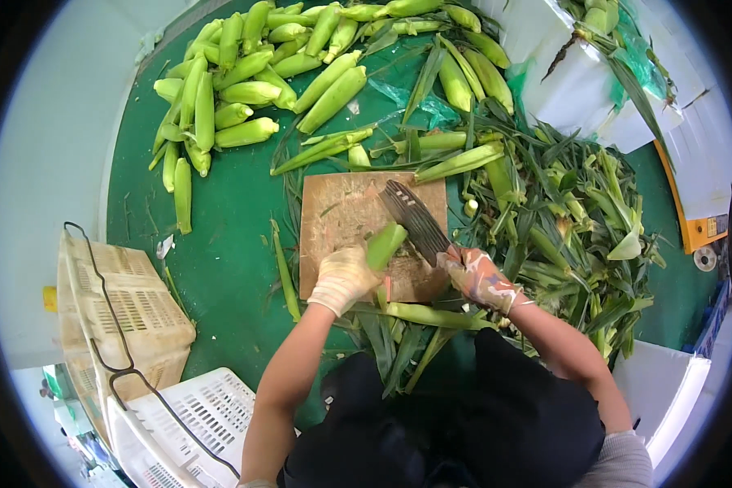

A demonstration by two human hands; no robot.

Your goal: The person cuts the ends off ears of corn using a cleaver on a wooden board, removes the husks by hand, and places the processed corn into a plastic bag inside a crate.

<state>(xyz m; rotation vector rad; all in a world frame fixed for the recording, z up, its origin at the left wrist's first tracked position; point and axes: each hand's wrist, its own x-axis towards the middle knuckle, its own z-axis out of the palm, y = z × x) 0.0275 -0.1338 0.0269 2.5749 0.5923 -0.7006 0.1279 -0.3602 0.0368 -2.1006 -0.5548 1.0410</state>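
My left hand (343, 278), in a cream glove, grips a green ear of corn (387, 244) on a worn wooden board (328, 200). My right hand (478, 278), in a mottled glove, is closed on the handle of a long, dark-bladed knife (413, 220), whose blade lies just right of that ear. Loose husk strips and cut leaves (415, 318) lie along the board's near edge, and more stalks (459, 163) lie at its far edge.
Many husked green ears (248, 91) are piled at the back left. A large heap of leaves (594, 236) covers the right. Plastic crates (142, 297) stand at the left, white foam boxes (537, 41) at the back right, an orange scale (699, 228) at the right edge.
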